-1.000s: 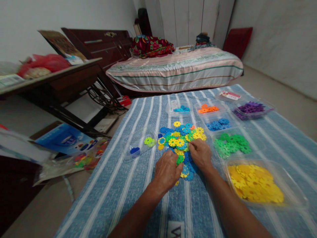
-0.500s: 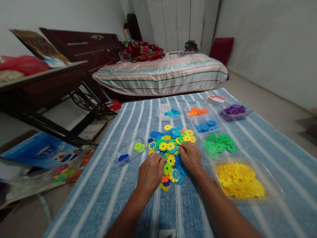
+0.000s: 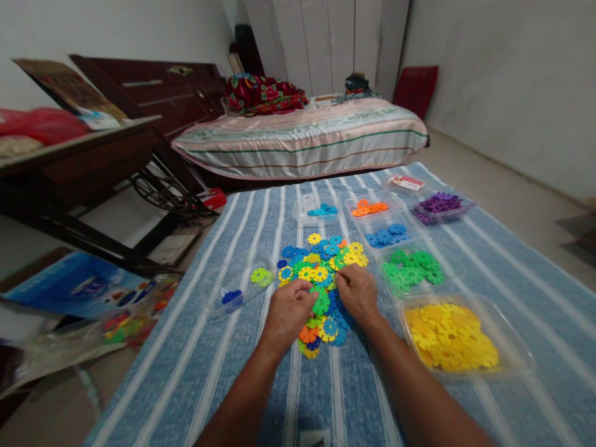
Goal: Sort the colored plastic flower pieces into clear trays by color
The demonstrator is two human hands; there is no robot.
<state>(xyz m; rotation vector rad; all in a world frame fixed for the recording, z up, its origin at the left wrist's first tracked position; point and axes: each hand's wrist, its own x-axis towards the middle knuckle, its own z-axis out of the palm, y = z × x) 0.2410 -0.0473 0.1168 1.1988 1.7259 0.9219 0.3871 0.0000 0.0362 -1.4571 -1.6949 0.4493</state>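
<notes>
A loose pile of notched plastic discs (image 3: pixel 319 273) in mixed colours lies on the striped cloth. At its left side my left hand (image 3: pixel 289 310) pinches a green flower-shaped disc (image 3: pixel 321 301), held over the front of the pile. My right hand (image 3: pixel 358 292) rests at the pile's right edge with its fingers curled closed; whatever they grip is hidden. Between the two hands lie blue discs, and nearer me an orange disc (image 3: pixel 308 334) and a blue-and-yellow disc (image 3: pixel 328 329).
Clear boxes on the right hold yellow discs (image 3: pixel 449 338), green discs (image 3: pixel 413 270), blue discs (image 3: pixel 387 236) and purple discs (image 3: pixel 440 205). Behind the pile are orange discs (image 3: pixel 370 207) and light-blue discs (image 3: pixel 323 210). A clear tray (image 3: pixel 244 264) stands left. Beyond is a bed (image 3: pixel 302 143).
My left hand has turned and its fingers have opened out a little, and a green disc now shows in its fingertips. My right hand has stayed almost where it was.
</notes>
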